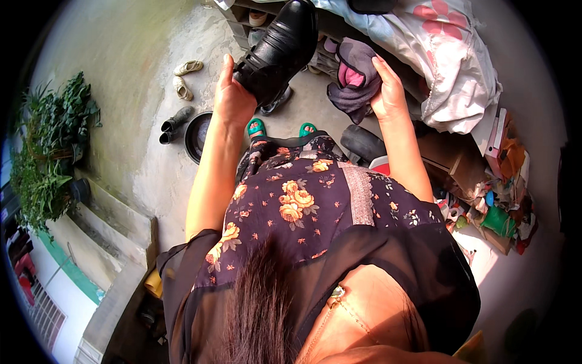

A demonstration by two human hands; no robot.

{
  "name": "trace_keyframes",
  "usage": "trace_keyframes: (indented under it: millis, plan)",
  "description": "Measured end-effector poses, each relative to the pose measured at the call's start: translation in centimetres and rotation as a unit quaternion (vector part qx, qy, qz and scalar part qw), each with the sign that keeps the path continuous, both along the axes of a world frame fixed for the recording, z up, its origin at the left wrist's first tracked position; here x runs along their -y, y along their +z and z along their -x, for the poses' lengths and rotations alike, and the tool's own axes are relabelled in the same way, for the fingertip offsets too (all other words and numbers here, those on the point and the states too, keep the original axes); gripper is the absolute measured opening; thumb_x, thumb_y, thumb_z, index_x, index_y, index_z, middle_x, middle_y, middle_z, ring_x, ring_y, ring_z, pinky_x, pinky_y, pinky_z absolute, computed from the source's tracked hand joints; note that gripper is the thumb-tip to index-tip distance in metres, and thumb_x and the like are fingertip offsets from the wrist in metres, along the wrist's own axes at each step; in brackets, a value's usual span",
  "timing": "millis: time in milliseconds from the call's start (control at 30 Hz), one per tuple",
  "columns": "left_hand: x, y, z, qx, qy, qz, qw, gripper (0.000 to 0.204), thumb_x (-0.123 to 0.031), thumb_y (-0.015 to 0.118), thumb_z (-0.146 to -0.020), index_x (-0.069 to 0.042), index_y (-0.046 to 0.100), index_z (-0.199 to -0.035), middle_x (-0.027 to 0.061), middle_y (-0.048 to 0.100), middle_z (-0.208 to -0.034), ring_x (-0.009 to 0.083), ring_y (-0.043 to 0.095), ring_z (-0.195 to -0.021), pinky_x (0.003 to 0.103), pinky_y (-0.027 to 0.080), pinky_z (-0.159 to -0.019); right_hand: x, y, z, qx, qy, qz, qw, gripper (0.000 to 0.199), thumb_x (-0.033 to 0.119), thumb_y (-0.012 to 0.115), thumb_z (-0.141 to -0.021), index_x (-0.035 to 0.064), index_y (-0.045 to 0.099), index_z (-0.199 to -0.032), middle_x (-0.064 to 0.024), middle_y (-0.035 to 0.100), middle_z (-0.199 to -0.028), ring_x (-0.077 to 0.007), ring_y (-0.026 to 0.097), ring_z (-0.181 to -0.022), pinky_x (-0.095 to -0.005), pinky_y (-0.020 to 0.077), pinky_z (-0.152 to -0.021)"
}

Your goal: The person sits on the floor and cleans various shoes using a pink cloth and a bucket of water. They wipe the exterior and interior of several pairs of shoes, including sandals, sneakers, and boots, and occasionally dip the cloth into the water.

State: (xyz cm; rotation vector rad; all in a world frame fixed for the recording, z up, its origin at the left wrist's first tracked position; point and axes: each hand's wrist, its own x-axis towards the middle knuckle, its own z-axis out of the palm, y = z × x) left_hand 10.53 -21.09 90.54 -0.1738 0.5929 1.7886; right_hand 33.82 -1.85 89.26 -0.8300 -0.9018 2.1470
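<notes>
A black leather lace-up shoe (276,51) is held up in my left hand (235,100), with the thumb raised along its near end and the palm beneath. The other fingers of that hand are hidden behind the shoe. To the right, my right hand (388,91) grips a dark grey cloth (357,70) with a pink patch showing in its folds. The cloth hangs bunched from the fingers, apart from the shoe. Below the held shoe, another dark shoe (277,101) stands on the floor, partly hidden.
A black basin (197,138), dark boots (174,124) and a pale pair of shoes (182,88) are on the floor at left. A shelf (237,27) stands ahead, beside a flowered white cover (451,73). Boxes and clutter (485,206) lie at right; potted plants (48,151) at far left.
</notes>
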Motion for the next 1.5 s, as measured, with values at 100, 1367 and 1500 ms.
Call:
trace_keyframes:
  millis: [100,1367,1500]
  plan:
    - [0.1,-1.6,0.3,-0.148,-0.066,0.021,0.987,0.041,-0.021,0.063,-0.093,0.005,0.057,-0.124,0.0132,0.064,-0.122,0.0241,0.061,-0.113,0.039,0.042,-0.105,-2.0,2.4,-0.9,-0.045,-0.066,0.068,0.994,0.039,0.023,0.057,-0.098,0.0002,0.054,-0.13,-0.012,0.06,-0.13,-0.0251,0.056,-0.121,-0.042,0.0412,-0.107]
    - [-5.4,-0.2,-8.4,-0.875,-0.311,-0.282,0.242,0.026,-0.021,0.069,-0.079,0.003,0.069,-0.088,0.0173,0.055,-0.115,0.0367,0.048,-0.114,0.053,0.037,-0.098,4.1,0.5,1.1,0.47,-0.104,-0.503,0.718,0.026,0.033,0.062,-0.091,0.0072,0.063,-0.087,-0.0157,0.066,-0.072,-0.0374,0.066,-0.069,-0.0463,0.0523,-0.059]
    - [-7.1,0.4,-10.3,-0.847,-0.331,-0.307,0.28,0.022,-0.017,0.071,-0.077,0.004,0.066,-0.08,0.0182,0.055,-0.117,0.0379,0.052,-0.108,0.045,0.05,-0.085,6.7,1.8,-2.4,0.419,-0.228,-0.466,0.745,0.023,0.026,0.06,-0.094,0.0035,0.062,-0.1,-0.0188,0.066,-0.079,-0.0379,0.066,-0.073,-0.0421,0.0516,-0.062]
